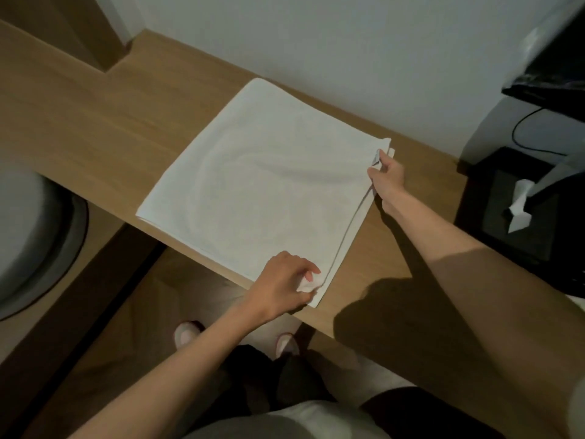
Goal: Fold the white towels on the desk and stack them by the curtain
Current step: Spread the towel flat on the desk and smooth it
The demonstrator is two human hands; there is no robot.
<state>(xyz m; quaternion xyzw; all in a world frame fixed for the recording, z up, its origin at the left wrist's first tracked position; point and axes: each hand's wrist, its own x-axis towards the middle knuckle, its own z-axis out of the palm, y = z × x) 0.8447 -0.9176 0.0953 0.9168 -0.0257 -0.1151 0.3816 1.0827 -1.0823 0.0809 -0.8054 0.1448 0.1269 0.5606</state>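
Supporting bench [95, 128]: a light wooden top ran from the far left to the near right along the wall and carried the towel.
Wall [348, 42]: pale and plain, it stood behind the bench's far edge.
White towel [262, 185]: it lay flat in a rough square on the middle of the bench. Its far corner lay near the wall and its near side reached the bench's front edge. More than one layer showed along its right edge.
Grey round seat [28, 236]: it sat low at the left, beside the bench.
Black tissue box [519, 236]: it stood past the bench's right end, well apart from the towel. A white tissue [519, 207] stuck out of its top.
Right hand [387, 175]: its curled fingers pinched the towel's far right corner, with the top layer raised a little.
Left hand [285, 286]: thumb and fingers pinched the towel's near right corner, bunching the cloth.
Slippers [186, 334]: a pale pair stood on the floor below the bench's front edge.
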